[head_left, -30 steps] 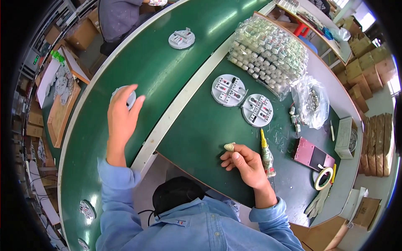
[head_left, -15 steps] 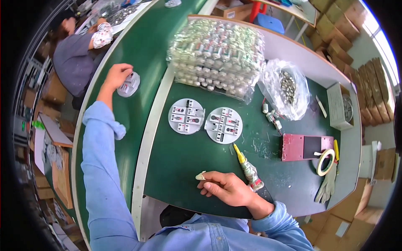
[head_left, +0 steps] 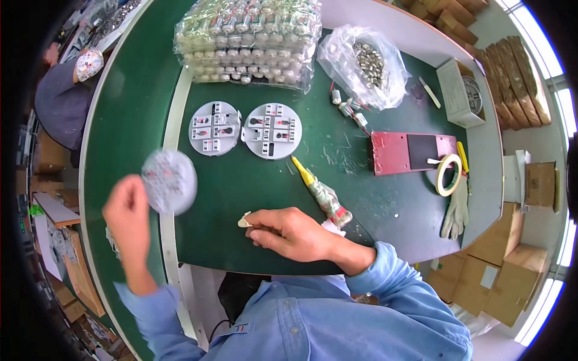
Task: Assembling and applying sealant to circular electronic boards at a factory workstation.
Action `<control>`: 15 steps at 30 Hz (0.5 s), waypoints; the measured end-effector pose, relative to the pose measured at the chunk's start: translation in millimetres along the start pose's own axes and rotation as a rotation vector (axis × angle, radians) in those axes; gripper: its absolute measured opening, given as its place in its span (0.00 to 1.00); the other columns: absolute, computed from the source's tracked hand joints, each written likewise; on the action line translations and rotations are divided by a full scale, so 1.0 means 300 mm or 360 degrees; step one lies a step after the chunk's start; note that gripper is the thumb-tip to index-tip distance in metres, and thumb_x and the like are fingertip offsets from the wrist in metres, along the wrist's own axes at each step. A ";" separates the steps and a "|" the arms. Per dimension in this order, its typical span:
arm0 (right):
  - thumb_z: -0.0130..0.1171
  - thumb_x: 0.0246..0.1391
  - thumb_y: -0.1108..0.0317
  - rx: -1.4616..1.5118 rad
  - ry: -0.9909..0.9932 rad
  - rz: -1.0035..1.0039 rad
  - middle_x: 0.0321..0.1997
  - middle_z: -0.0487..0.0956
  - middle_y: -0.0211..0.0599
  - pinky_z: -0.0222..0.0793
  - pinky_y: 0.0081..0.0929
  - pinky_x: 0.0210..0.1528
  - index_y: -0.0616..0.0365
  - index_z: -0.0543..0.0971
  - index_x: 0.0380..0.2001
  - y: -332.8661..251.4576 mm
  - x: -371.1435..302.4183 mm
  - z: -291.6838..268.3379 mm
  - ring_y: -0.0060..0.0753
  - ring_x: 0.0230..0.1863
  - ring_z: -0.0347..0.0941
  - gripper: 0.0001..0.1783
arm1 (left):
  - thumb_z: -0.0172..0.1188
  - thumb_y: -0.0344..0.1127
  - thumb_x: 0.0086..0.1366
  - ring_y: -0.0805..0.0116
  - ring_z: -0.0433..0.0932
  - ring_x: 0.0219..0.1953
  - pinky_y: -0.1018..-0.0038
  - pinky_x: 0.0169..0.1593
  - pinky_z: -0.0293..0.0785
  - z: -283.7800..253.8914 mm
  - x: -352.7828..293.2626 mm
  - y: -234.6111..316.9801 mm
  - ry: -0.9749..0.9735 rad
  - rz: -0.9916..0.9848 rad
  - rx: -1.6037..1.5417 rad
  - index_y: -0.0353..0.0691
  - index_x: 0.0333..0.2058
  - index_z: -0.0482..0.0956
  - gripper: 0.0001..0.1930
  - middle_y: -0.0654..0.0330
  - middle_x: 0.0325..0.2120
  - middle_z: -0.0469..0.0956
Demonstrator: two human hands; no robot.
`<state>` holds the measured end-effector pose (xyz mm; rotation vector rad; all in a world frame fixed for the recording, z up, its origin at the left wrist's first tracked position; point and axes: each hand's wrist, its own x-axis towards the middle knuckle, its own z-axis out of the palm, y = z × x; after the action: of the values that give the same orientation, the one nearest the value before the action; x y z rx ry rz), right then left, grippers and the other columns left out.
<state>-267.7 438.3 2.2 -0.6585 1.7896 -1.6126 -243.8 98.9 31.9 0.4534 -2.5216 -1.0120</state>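
A round pale plastic disc (head_left: 171,183), smeared by motion, is pinched at its left edge by my left hand (head_left: 129,207) above the white strip. My right hand (head_left: 292,233) hovers over the bench's near part, fingers curled together, with a cream cover (head_left: 244,220) on the index fingertip and nothing visible in its grasp. Two round grey-white discs with small black and red parts, a left one (head_left: 215,128) and a right one (head_left: 271,131), lie side by side beyond it. A tube with a yellow nozzle (head_left: 322,195) lies just beyond my right wrist.
A plastic-wrapped stack of small cylindrical parts (head_left: 247,45) stands at the back. Beside it are a clear bag of metal pieces (head_left: 367,66) and loose motors (head_left: 349,108). Rightward are a red block (head_left: 391,153), tape roll (head_left: 442,180), glove (head_left: 456,210) and white box (head_left: 457,93). A co-worker (head_left: 60,108) sits at far left.
My left hand has lifted the disc from the far left surface and brought it nearer and rightward. The view has shifted, so the bench sits higher and more left. My right hand keeps its pose.
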 end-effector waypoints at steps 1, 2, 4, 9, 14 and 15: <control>0.62 0.70 0.70 -0.0035 0.0031 -0.0036 0.41 0.86 0.43 0.80 0.32 0.44 0.68 0.80 0.55 -0.004 -0.003 -0.002 0.33 0.40 0.85 0.15 | 0.63 0.26 0.73 0.77 0.80 0.32 0.77 0.38 0.77 0.023 -0.108 0.034 -0.0010 -0.0023 0.0051 0.31 0.45 0.85 0.06 0.61 0.33 0.84; 0.62 0.70 0.70 -0.0036 0.0014 -0.0046 0.41 0.86 0.43 0.80 0.32 0.44 0.68 0.80 0.55 -0.031 -0.002 -0.013 0.33 0.40 0.85 0.15 | 0.64 0.24 0.71 0.78 0.79 0.31 0.77 0.36 0.76 0.034 -0.202 0.061 -0.0001 -0.0049 0.0130 0.32 0.44 0.85 0.06 0.61 0.32 0.84; 0.65 0.67 0.70 -0.0532 0.0319 -0.0425 0.39 0.86 0.44 0.79 0.32 0.42 0.63 0.84 0.50 -0.096 -0.017 -0.081 0.32 0.37 0.84 0.12 | 0.65 0.22 0.69 0.76 0.78 0.29 0.75 0.33 0.75 0.116 -0.357 0.089 0.0144 -0.0132 0.0031 0.32 0.43 0.85 0.06 0.61 0.29 0.81; 0.68 0.62 0.65 -0.1433 0.1270 -0.0177 0.37 0.85 0.50 0.78 0.42 0.41 0.61 0.84 0.45 -0.205 0.077 -0.384 0.51 0.36 0.84 0.13 | 0.64 0.21 0.68 0.73 0.78 0.27 0.75 0.30 0.74 0.229 -0.468 0.138 0.0223 -0.0026 -0.0096 0.32 0.43 0.85 0.07 0.59 0.30 0.80; 0.70 0.59 0.61 -0.2166 0.1088 0.0016 0.37 0.86 0.53 0.78 0.52 0.44 0.61 0.83 0.41 -0.074 0.226 -0.533 0.60 0.40 0.84 0.14 | 0.63 0.20 0.68 0.72 0.78 0.26 0.76 0.28 0.73 0.266 -0.468 0.105 0.0255 0.0076 -0.0209 0.33 0.43 0.85 0.07 0.58 0.34 0.80; 0.69 0.59 0.61 -0.2187 0.1033 0.0135 0.38 0.86 0.53 0.78 0.53 0.45 0.60 0.83 0.44 -0.065 0.236 -0.557 0.60 0.41 0.84 0.15 | 0.63 0.20 0.68 0.73 0.77 0.27 0.77 0.28 0.72 0.268 -0.469 0.101 0.0251 0.0114 -0.0232 0.33 0.44 0.85 0.08 0.58 0.36 0.80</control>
<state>-439.6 496.9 21.0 -0.5786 3.2858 -0.2750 -162.5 227.2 -32.3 0.3815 -2.2901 -1.0796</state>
